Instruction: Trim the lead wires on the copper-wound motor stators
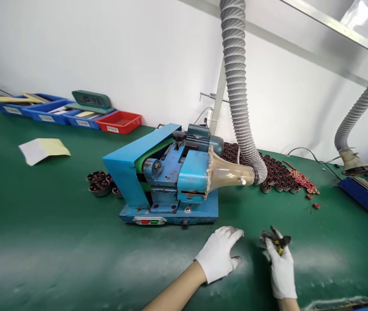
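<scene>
Both my hands wear white gloves and hover low over the green table mat (pixel 41 242). My left hand (pixel 219 254) is open, fingers spread, palm down just in front of the blue belt grinding machine (pixel 167 177). My right hand (pixel 280 268) is closed around a small dark tool with a yellow part (pixel 278 242), possibly pliers or cutters; its exact kind is hard to tell. A clear funnel (pixel 227 172) links the machine to a grey ribbed extraction hose (pixel 237 86).
Several small dark wound motor parts (pixel 99 183) sit left of the machine; a large pile of them (pixel 277 172) lies behind the funnel. Blue bins (pixel 41 110) and a red bin (pixel 119 122) line the back wall. A paper sheet (pixel 43 150) lies left. A second hose (pixel 359 112) hangs over another blue device (pixel 363 196).
</scene>
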Demonstrator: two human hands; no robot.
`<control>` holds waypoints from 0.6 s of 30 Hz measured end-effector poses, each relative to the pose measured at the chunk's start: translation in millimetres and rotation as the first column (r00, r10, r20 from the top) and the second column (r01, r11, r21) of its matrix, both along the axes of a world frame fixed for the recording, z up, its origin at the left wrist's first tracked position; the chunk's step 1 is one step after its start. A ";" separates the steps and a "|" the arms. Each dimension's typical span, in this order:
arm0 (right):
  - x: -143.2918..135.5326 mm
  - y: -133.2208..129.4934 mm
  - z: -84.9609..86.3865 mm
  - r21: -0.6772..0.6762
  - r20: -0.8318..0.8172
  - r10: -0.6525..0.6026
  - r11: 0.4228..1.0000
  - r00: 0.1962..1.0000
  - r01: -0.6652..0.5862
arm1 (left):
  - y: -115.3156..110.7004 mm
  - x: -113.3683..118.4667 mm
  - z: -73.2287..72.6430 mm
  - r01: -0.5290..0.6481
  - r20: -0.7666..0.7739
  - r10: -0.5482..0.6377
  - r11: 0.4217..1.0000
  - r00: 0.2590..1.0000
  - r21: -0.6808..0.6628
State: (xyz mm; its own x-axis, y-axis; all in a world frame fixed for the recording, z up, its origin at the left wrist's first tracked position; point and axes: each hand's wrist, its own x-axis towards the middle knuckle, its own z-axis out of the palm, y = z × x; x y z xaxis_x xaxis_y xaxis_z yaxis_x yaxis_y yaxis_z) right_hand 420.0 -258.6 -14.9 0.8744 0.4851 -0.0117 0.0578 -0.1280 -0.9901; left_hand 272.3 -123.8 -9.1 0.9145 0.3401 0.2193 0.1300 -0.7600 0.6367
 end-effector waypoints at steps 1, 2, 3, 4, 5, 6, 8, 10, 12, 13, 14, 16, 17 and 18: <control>-16.8 8.4 1.7 0.109 -0.135 0.067 0.993 0.989 -0.053 | 0.7 0.3 0.2 -0.002 -0.003 0.002 1.000 1.000 -0.018; -33.1 17.1 2.5 0.185 -0.232 0.130 0.979 0.964 -0.088 | 1.7 0.7 0.0 0.002 0.000 -0.001 0.999 1.000 -0.040; -47.7 25.4 2.9 0.232 -0.300 0.176 0.967 0.938 -0.107 | 2.7 0.9 -0.6 0.012 0.010 -0.011 0.998 1.000 -0.065; -59.9 33.0 3.0 0.259 -0.350 0.199 0.960 0.915 -0.109 | 3.7 1.0 -1.5 0.022 0.020 -0.020 0.996 1.000 -0.090; -69.1 39.4 3.3 0.271 -0.386 0.199 0.958 0.901 -0.095 | 4.5 0.8 -2.5 0.029 0.028 -0.026 0.993 0.999 -0.113; -75.4 44.7 4.1 0.277 -0.412 0.189 0.958 0.892 -0.075 | 5.0 0.6 -3.6 0.032 0.034 -0.028 0.991 0.999 -0.133; -80.5 52.0 8.0 0.280 -0.446 0.172 0.959 0.879 -0.045 | 5.0 0.1 -5.2 0.024 0.046 -0.017 0.986 0.999 -0.164; -80.0 56.2 14.9 0.284 -0.462 0.198 0.957 0.865 -0.068 | 3.6 0.0 -5.8 0.009 0.071 0.005 0.979 0.997 -0.203; -78.9 58.8 23.8 0.284 -0.469 0.249 0.951 0.848 -0.122 | 2.5 0.2 -5.7 -0.012 0.104 0.039 0.968 0.994 -0.249; -79.1 59.7 28.3 0.282 -0.472 0.273 0.948 0.838 -0.150 | 2.6 0.1 -5.7 -0.024 0.120 0.058 0.962 0.991 -0.273; -79.9 60.3 32.5 0.279 -0.476 0.304 0.942 0.825 -0.186 | 3.4 -0.2 -5.9 -0.034 0.134 0.077 0.955 0.988 -0.295; -82.5 60.5 38.9 0.276 -0.487 0.379 0.922 0.787 -0.273 | 7.0 -1.4 -6.8 -0.035 0.160 0.092 0.944 0.983 -0.329; -83.7 60.2 40.8 0.277 -0.492 0.414 0.908 0.765 -0.313 | 9.3 -2.3 -7.3 -0.022 0.172 0.085 0.941 0.981 -0.339; -84.4 59.5 42.0 0.275 -0.496 0.440 0.897 0.748 -0.345 | 11.6 -3.3 -7.7 -0.002 0.183 0.070 0.939 0.981 -0.345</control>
State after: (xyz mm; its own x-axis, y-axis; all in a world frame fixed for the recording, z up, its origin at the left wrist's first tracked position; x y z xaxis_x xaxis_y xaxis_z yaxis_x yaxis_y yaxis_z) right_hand 335.6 -199.1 27.2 0.4804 0.8204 -0.3100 -0.4733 -0.0550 -0.8792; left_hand 269.0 -112.1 -16.8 0.8531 0.4570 0.2518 0.0049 -0.4895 0.8720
